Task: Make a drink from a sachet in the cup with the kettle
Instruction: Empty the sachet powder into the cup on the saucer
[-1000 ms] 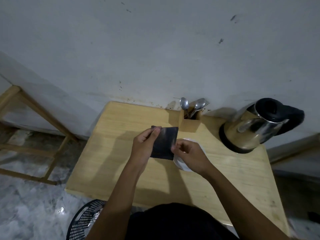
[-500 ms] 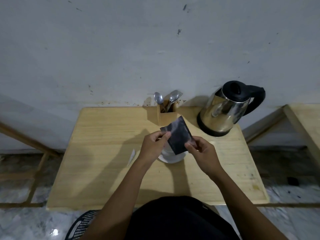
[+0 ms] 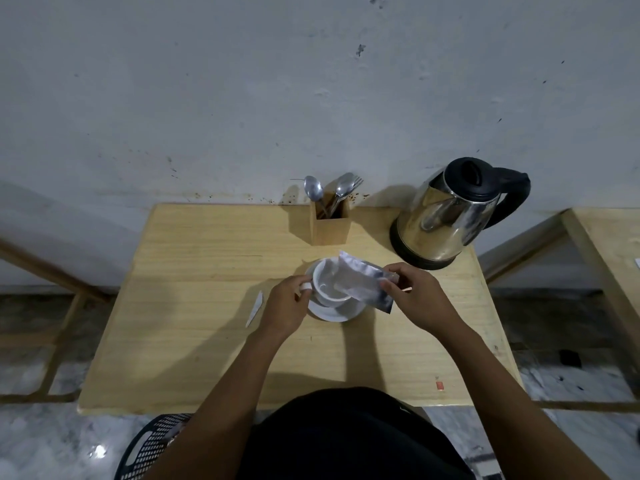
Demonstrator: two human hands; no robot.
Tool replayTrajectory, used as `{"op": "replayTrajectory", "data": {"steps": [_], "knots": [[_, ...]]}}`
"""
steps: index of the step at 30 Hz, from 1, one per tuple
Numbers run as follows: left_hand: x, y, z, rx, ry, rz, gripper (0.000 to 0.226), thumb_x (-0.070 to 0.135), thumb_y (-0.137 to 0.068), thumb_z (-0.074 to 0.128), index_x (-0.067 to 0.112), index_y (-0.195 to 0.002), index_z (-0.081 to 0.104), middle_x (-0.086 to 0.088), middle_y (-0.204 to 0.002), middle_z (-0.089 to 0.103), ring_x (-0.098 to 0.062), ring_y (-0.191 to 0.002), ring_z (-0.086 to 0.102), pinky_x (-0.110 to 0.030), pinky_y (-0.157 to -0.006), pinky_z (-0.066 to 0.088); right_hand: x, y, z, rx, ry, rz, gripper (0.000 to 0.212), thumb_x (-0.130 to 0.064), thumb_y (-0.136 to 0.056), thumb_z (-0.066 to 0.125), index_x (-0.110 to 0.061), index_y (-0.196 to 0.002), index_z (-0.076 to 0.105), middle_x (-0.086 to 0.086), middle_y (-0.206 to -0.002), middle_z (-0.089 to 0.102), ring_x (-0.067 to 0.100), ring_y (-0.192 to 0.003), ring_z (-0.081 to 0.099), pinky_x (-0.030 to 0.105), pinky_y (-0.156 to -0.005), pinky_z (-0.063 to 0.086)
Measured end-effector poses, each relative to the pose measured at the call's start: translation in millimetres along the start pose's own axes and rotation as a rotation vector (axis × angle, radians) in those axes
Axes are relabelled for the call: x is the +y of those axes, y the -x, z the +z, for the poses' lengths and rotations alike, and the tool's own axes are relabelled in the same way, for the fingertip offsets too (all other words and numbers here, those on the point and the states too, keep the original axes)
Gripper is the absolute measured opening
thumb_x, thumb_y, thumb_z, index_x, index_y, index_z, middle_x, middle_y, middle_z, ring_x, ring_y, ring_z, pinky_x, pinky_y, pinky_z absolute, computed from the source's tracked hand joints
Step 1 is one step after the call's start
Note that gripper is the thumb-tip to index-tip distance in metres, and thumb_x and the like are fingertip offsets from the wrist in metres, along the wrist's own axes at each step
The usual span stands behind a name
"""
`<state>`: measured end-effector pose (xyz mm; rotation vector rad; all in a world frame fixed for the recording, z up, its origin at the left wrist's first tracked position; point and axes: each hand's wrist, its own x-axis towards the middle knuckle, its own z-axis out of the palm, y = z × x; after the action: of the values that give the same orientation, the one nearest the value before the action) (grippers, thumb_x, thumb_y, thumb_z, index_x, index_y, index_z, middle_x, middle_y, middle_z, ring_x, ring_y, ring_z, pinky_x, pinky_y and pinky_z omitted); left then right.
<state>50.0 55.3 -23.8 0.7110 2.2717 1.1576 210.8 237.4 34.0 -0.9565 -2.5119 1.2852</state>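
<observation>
A white cup stands on a white saucer in the middle of the wooden table. My right hand pinches a silver sachet by its lower end and holds it tipped, its open end over the cup's mouth. My left hand grips the cup's handle at the cup's left side. A steel kettle with a black lid and handle stands at the table's back right, apart from both hands.
A wooden holder with spoons and a fork stands behind the cup by the wall. A torn white strip lies left of my left hand. A black mesh basket sits on the floor; a second wooden table stands at right.
My left hand let go of the sachet and took the cup's handle. My right hand tipped the sachet down over the cup. The camera view shifted, bringing the kettle nearer the centre.
</observation>
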Motion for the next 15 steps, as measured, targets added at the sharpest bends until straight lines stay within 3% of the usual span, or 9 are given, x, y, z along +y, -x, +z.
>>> {"op": "replayTrajectory", "data": {"steps": [2,4,7,9,11,15], "knots": [[0,-1,2,0.011,0.027,0.01,0.027,0.01,-0.092,0.051,0.013,-0.114,0.065,-0.005,-0.109,0.07,-0.016,-0.093,0.061,-0.02,-0.076,0.042,-6,-6,-1,-0.024,0.056,-0.034,0.01,-0.016,-0.093,0.061,-0.024,-0.093,0.065,-0.009,-0.082,0.067,0.005,-0.078,0.063,0.016,-0.065,0.048],[-1,-2,3,0.015,0.031,0.01,0.027,0.009,-0.092,0.051,0.013,-0.113,0.065,-0.005,-0.108,0.069,-0.016,-0.095,0.061,-0.016,-0.074,0.042,-13,-13,-2,-0.067,0.121,-0.092,0.017,-0.015,-0.095,0.056,-0.023,-0.08,0.061,-0.002,-0.081,0.066,0.014,-0.078,0.061,0.028,-0.069,0.05],[-2,-3,3,0.021,0.033,0.013,0.026,0.008,-0.092,0.051,0.012,-0.112,0.066,-0.005,-0.107,0.068,-0.013,-0.092,0.058,-0.004,-0.07,0.038,-24,-23,-4,-0.116,0.228,-0.147,0.036,-0.017,-0.097,0.052,-0.037,-0.068,0.046,-0.003,-0.079,0.058,0.013,-0.075,0.054,0.034,-0.068,0.044],[-3,-3,4,0.018,0.036,0.019,0.025,0.008,-0.092,0.051,0.012,-0.111,0.067,-0.004,-0.105,0.068,-0.012,-0.091,0.058,-0.002,-0.068,0.037,-34,-29,-5,-0.155,0.287,-0.154,0.036,-0.02,-0.098,0.05,-0.039,-0.068,0.044,-0.01,-0.078,0.051,0.009,-0.073,0.05,0.031,-0.066,0.041],[-3,-3,3,0.009,0.048,0.011,0.024,0.009,-0.092,0.051,0.012,-0.11,0.067,-0.002,-0.101,0.066,-0.014,-0.088,0.058,-0.006,-0.067,0.038,-41,-35,-4,-0.18,0.358,-0.152,0.027,-0.021,-0.098,0.051,-0.03,-0.072,0.048,-0.011,-0.077,0.045,0.015,-0.073,0.05,0.036,-0.067,0.044],[-2,-4,2,-0.015,0.095,-0.022,0.027,0.011,-0.092,0.05,0.016,-0.116,0.062,0.001,-0.105,0.065,-0.017,-0.091,0.06,-0.013,-0.068,0.041,-50,-46,-4,-0.221,0.536,-0.195,0.02,-0.029,-0.097,0.052,-0.018,-0.082,0.059,-0.002,-0.086,0.051,0.024,-0.078,0.056,0.039,-0.068,0.048]]}}
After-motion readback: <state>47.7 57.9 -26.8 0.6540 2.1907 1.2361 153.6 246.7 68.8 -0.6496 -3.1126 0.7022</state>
